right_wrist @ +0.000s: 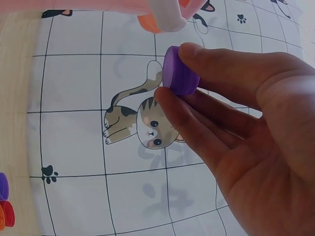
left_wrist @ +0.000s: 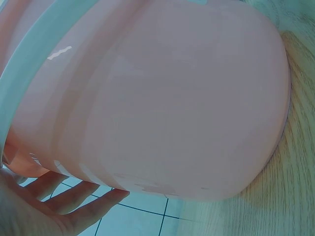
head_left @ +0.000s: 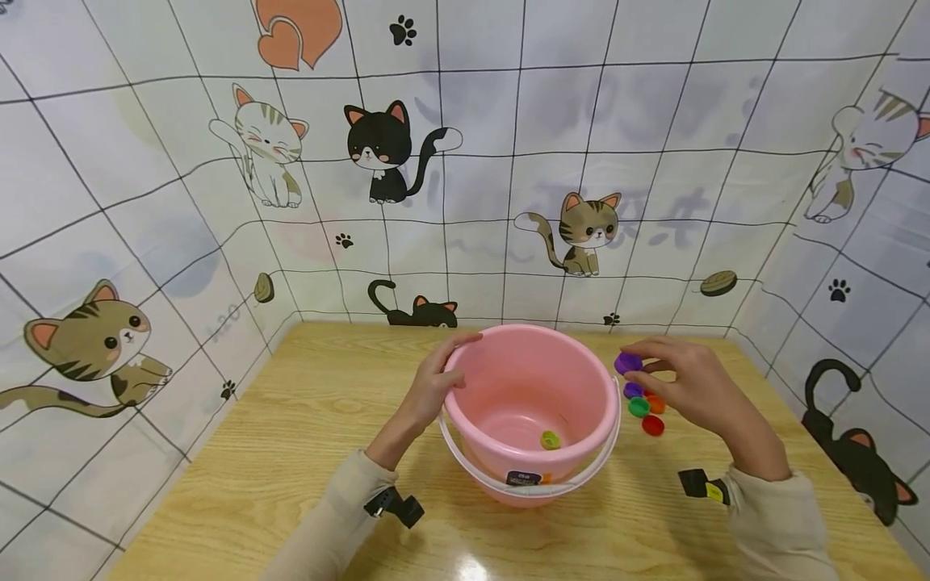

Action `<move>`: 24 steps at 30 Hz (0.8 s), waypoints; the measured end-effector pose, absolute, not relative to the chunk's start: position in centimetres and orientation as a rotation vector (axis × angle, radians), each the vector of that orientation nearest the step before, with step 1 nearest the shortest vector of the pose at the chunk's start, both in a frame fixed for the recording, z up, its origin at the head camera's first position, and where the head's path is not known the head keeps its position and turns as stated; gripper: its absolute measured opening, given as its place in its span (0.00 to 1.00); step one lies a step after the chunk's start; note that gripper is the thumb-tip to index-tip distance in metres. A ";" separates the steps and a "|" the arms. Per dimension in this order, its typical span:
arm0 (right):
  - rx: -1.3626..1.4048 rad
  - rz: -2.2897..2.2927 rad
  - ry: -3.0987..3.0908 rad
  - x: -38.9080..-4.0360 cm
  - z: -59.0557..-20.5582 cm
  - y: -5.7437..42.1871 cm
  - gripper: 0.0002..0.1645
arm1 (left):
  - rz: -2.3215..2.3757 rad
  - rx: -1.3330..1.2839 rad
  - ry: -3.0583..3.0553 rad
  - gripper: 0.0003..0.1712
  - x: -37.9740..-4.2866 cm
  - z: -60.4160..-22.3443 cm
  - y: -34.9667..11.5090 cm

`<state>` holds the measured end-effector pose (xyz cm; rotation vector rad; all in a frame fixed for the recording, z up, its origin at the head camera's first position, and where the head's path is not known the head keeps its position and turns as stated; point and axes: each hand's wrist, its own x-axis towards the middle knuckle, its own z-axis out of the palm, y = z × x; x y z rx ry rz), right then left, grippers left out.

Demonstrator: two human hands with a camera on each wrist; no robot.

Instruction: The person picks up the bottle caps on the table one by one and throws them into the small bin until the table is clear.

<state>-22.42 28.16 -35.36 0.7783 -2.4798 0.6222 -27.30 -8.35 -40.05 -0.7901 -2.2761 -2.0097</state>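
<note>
A pink plastic bucket (head_left: 523, 375) stands on the table, its white handle (left_wrist: 37, 54) hanging down around the near side. My left hand (head_left: 429, 387) grips the left rim, thumb at the inside and fingers along the outer wall. Inside, on the bucket's floor, lies a yellow-green cap (head_left: 550, 440). To the right of the rim my right hand (head_left: 683, 379) pinches a purple bottle cap (right_wrist: 181, 71) between thumb and fingertips. The cap is raised above the table, its side turned to the right wrist view.
Several loose caps lie right of the bucket: a purple cap (head_left: 634, 390), a green cap (head_left: 639, 407), an orange cap (head_left: 657, 404) and a red cap (head_left: 653, 425) among them. Cat-patterned wall cloth (head_left: 479, 194) borders the wooden table (head_left: 291, 468) at the back and sides.
</note>
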 end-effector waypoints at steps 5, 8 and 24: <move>0.782 0.609 -2.465 -22.5 -35.4 28.1 0.21 | -2.012 -0.791 -2.282 0.39 -27.3 -40.1 -8.3; 0.775 0.615 -2.464 -22.3 -35.3 28.1 0.22 | -2.008 -0.789 -2.297 0.39 -27.0 -39.8 -8.3; 0.833 0.630 -2.418 -22.4 -34.4 27.5 0.25 | -1.998 -0.781 -2.293 0.39 -27.5 -40.1 -8.2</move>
